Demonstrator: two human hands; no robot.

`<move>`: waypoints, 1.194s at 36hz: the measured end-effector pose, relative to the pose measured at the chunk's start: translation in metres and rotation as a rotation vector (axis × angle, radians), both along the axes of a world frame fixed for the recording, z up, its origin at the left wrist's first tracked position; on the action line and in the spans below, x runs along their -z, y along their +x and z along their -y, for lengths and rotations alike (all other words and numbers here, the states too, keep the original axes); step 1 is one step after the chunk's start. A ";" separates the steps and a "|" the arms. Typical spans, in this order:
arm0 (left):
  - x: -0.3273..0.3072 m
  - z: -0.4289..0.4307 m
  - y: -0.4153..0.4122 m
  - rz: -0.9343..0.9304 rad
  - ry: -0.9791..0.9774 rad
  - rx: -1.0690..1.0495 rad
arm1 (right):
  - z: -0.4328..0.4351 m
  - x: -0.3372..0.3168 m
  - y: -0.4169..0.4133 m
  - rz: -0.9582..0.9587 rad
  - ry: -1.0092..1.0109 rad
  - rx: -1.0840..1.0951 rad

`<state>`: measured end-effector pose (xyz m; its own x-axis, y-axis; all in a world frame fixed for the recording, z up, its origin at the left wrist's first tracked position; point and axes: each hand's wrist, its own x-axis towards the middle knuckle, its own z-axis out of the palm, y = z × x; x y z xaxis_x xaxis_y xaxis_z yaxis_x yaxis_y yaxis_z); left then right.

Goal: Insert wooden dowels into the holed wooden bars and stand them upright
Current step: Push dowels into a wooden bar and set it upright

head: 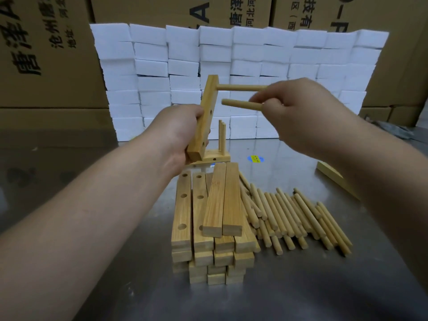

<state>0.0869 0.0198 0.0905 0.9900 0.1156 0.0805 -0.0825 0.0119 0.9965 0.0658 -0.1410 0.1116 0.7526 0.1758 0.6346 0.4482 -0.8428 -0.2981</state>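
— Dowel [240, 105] number two, who's got it?
— Right hand [298, 107], pinched at one end between the thumb and fingertips. It lies level in the air, with its free end pointing at the holed bar [203, 121] and a gap between them.
— And the bar?
— Left hand [178, 133] is wrapped round its lower half, holding it up off the steel table [301, 286], nearly upright and leaning a little. One inserted dowel [240, 87] sticks out sideways from the top hole, just above the pinched one. Two empty holes show lower down the bar.
— Where's the rest of the stock?
— Directly below the hands sits a stack of bars [215, 218], several layers high, some with holes facing up. Just to its right lies a heap of loose dowels [294, 214]. Another bar [331, 177] is lying flat near the right forearm.
— Anything standing?
— One finished piece [215, 156] behind the stack, its pegs [222, 135] pointing straight up. Behind that is a wall of white foam blocks [231, 54], then cardboard boxes [46, 54].
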 end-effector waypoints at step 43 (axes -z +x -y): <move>-0.002 0.004 -0.006 0.159 0.283 -0.024 | -0.008 0.031 0.017 -0.045 0.300 -0.198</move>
